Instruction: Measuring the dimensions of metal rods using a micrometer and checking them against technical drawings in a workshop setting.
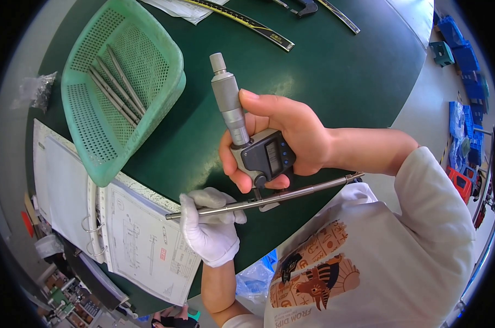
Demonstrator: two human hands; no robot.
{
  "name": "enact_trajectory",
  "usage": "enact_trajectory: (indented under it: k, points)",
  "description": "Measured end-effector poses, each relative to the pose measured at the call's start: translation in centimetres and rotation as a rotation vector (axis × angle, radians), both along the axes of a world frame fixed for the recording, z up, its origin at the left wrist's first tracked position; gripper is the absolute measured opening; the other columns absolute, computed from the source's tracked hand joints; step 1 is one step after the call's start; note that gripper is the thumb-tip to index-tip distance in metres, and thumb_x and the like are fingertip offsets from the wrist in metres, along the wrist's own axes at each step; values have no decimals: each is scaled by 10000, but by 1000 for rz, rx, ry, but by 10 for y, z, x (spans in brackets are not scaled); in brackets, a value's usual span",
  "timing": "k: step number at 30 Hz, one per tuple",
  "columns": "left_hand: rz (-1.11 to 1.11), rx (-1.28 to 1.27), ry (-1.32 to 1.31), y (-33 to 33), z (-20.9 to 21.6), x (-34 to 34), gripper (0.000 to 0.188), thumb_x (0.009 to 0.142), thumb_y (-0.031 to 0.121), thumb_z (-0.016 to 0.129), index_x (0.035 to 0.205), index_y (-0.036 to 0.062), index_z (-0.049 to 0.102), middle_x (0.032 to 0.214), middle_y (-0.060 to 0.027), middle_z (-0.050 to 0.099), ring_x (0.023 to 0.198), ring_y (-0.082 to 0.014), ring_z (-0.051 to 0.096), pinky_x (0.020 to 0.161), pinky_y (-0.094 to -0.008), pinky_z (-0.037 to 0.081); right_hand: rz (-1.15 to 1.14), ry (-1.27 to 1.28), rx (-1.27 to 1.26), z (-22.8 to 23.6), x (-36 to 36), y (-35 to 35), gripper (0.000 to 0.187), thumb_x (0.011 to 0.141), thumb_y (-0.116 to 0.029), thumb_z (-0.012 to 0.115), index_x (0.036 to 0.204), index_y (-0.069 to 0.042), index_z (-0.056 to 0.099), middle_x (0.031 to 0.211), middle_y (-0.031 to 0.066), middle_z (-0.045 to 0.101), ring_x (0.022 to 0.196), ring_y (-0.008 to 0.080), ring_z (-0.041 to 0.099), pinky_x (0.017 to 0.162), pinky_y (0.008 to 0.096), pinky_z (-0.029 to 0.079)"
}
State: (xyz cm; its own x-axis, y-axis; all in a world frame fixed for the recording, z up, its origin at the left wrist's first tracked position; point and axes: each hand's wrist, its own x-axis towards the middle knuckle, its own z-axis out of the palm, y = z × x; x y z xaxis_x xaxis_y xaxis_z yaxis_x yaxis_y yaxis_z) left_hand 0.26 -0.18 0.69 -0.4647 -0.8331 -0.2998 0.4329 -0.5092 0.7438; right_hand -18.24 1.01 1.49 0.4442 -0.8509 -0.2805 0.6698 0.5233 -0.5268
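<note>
My bare right hand [299, 128] grips a digital micrometer [255, 156] around its body, with the thumb on the grey thimble and the thimble pointing up and away. A long, thin metal rod [307, 190] runs across below it, slightly tilted, its right end near my shirt. My left hand [212, 232], in a white glove, is closed on the rod near its left end. The rod passes at the micrometer's lower part; whether its measuring faces touch the rod is hidden from me.
A green mesh basket [174, 93] holds several similar metal rods [122, 82]. Below it lies an open ring binder [97, 218] with a technical drawing [149, 240]. Along the table's [340, 76] far side are a steel ruler [258, 28], papers [187, 10] and a black-handled tool [306, 7].
</note>
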Motion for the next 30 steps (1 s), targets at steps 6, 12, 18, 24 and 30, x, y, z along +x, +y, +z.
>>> enact_trajectory:
  k: [6, 12, 18, 24, 30]
  points:
    - [-11, 5, -4, 0, 1, 0, 456, 905, 331, 283, 675, -7, 485, 514, -101, 432, 417, -212, 444, 405, -298, 394, -1, 103, -16, 1, 0, 2, 681, 800, -610, 275, 799, 10, 558, 649, 118, 580, 374, 120, 439, 350, 206, 353]
    - [19, 29, 1, 1, -2, 2, 446, 904, 323, 286, 688, -11, 489, 579, -112, 459, 427, -225, 454, 407, -305, 402, 22, 136, -16, 1, 0, 1, 687, 795, -623, 273, 781, 4, 554, 647, 101, 581, 392, 111, 440, 358, 208, 357]
    - [0, 18, 23, 1, -1, 3, 444, 903, 320, 289, 688, -13, 490, 600, -118, 468, 428, -227, 455, 408, -311, 407, 9, 109, -19, 0, 2, 2, 692, 822, -593, 221, 799, 16, 548, 664, 118, 585, 387, 120, 447, 358, 208, 357]
    - [-60, -21, 17, 3, -2, 1, 451, 907, 320, 276, 707, -18, 497, 585, -120, 466, 470, -234, 485, 470, -327, 432, -23, 0, 33, 0, 2, 1, 703, 848, -534, 138, 846, 48, 531, 687, 171, 579, 375, 148, 447, 353, 211, 362]
    - [-62, 32, 43, 3, -2, 2, 457, 905, 328, 279, 718, -24, 502, 585, -120, 465, 482, -232, 489, 491, -337, 440, -27, -33, 13, -1, 0, 1, 691, 847, -520, 153, 849, 62, 526, 693, 176, 579, 375, 151, 447, 356, 215, 365]
